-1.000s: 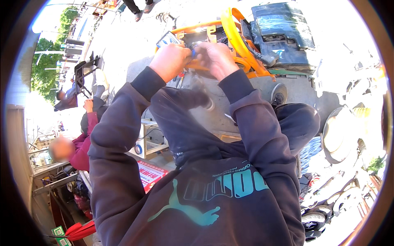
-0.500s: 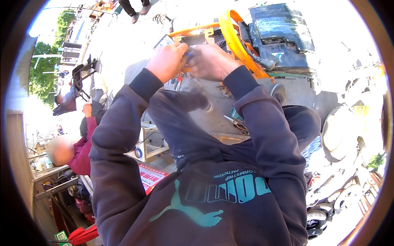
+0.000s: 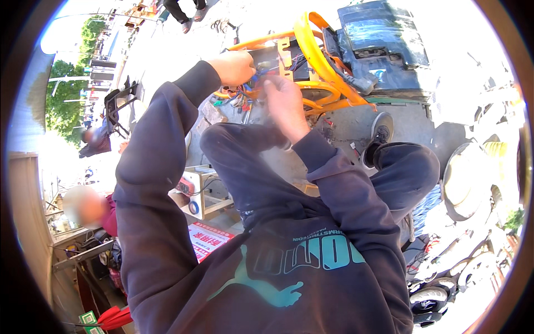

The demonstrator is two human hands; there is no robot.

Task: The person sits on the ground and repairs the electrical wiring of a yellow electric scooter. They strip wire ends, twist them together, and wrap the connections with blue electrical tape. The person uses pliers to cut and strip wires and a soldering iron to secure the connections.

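Observation:
Both my arms, in dark hoodie sleeves, reach out to an orange tubular frame (image 3: 311,44) lying on the ground. My left hand (image 3: 233,67) is a closed fist on a bundle of coloured wires (image 3: 251,84) that comes out of the frame. My right hand (image 3: 281,103) is just right of it, motion-blurred, its fingertips pinched at the same wires. A dark panel (image 3: 267,55) inside the frame sits right behind the wires. My bent knees and one shoe (image 3: 381,133) lie below the hands.
A dark blue body part (image 3: 384,44) rests against the frame's right side. A small metal-framed box with a red device (image 3: 194,189) stands at the left. A person in red (image 3: 94,209) sits at far left, another person's legs (image 3: 186,8) are at top, and tyres (image 3: 434,300) lie lower right.
My hands, pressed together before, have drawn slightly apart: the right hand has dropped down and to the right. The orange frame and wires show more fully.

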